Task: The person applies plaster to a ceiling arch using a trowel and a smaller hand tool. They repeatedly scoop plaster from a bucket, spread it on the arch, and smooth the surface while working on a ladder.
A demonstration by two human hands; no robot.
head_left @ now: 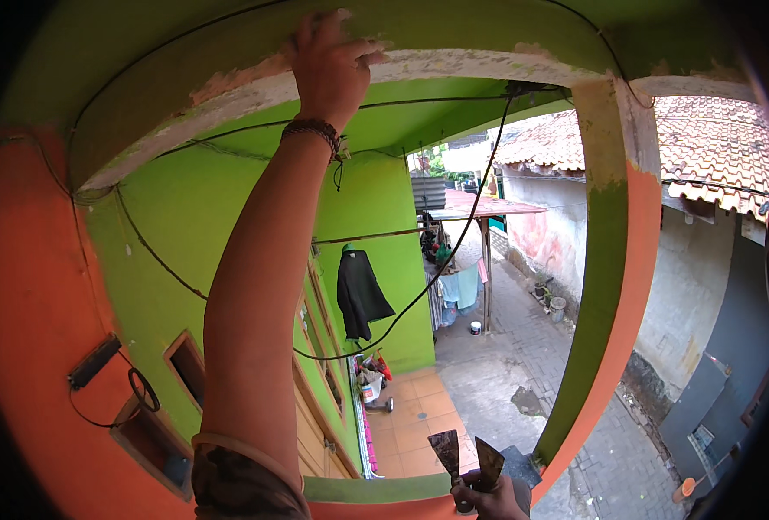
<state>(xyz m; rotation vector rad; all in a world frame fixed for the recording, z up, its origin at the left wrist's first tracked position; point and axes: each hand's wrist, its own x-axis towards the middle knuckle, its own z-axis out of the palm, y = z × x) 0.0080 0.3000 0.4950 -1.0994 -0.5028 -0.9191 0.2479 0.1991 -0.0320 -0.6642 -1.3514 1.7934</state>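
Note:
My left arm reaches up, and my left hand [328, 74] has its fingers apart against the concrete beam [454, 65], whose edge shows bare, patchy plaster among green paint. A braided bracelet circles that wrist. Low in the view, my right hand [495, 501] grips two scrapers [444, 451] by their handles, with their dark, flat blades pointing up. It is just above a green and orange ledge [358, 490], near the foot of a green and orange pillar [617, 260].
Black cables [402, 316] sag across the space. Beyond hang a dark jacket [363, 295] and laundry [458, 286]. Below are an orange tiled floor [406, 407] and a paved alley [540, 347], with a tiled roof [710, 143] opposite. An orange wall [20, 303] stands at left.

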